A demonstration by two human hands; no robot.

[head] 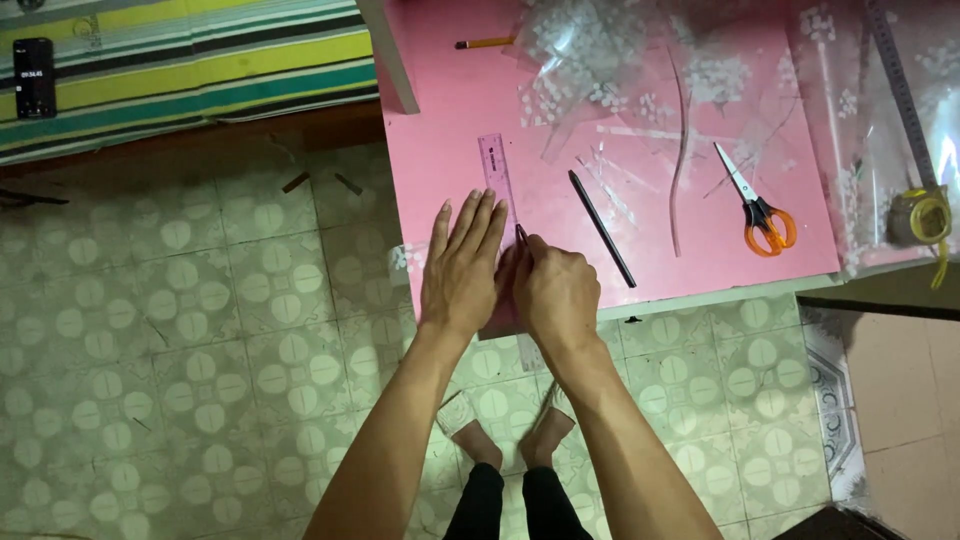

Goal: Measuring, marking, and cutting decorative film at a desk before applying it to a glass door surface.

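Note:
My left hand (462,268) lies flat, fingers together, pressing on a clear purple ruler (497,172) that runs away from me across the pink table (440,150). Just right of it, my right hand (556,290) is closed around a thin dark pointed tool (521,233) whose tip rests against the ruler's right edge. The near end of the ruler and whatever lies under my hands are hidden. A clear sheet edge with white dots (405,257) sticks out at the table's left edge beside my left hand.
A black pencil-like stick (601,227) lies right of my hands, orange-handled scissors (758,207) farther right. Crumpled clear dotted wrap (590,50), cut strips, a yellow pencil (484,43), a metal ruler (903,95) and a tape roll (920,215) crowd the back. Patterned tile floor (200,320), my feet below.

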